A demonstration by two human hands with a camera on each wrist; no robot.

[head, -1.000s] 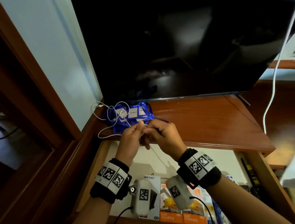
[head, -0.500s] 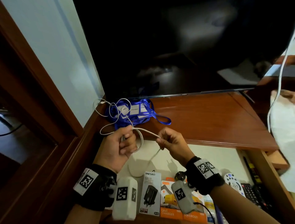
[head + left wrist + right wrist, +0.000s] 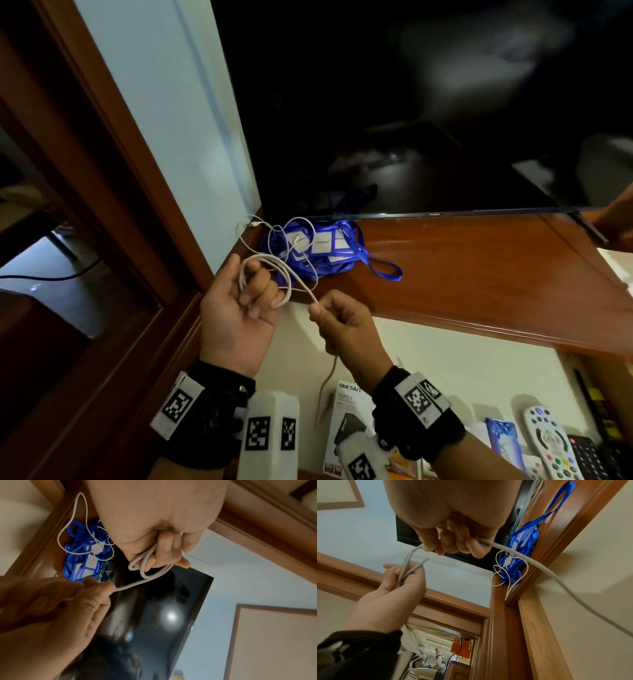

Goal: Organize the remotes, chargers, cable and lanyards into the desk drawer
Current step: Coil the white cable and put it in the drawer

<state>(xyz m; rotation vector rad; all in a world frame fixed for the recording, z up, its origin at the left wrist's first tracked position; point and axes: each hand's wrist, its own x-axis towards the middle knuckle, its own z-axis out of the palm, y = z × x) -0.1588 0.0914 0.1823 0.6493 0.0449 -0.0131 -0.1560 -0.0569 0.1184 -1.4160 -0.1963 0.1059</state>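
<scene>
Coiling a smooth grey cable (image 3: 286, 279), the left hand (image 3: 236, 308) gripped round loops; right hand (image 3: 342, 320), at 3 o'clock, pinched its strand. Only the head view showed remotes (image 3: 551, 445).

My left hand (image 3: 236, 308) is raised palm-up, fingers curled around coiled cable (image 3: 284, 274) loops. My right hand (image 3: 342, 323) sits just beside it, thumb and forefinger pinching the same cable.

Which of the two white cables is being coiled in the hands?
The thicker white cable, looped in the left hand and pinched by the right hand. The thinner white cable lies tangled on the blue lanyards.
</scene>
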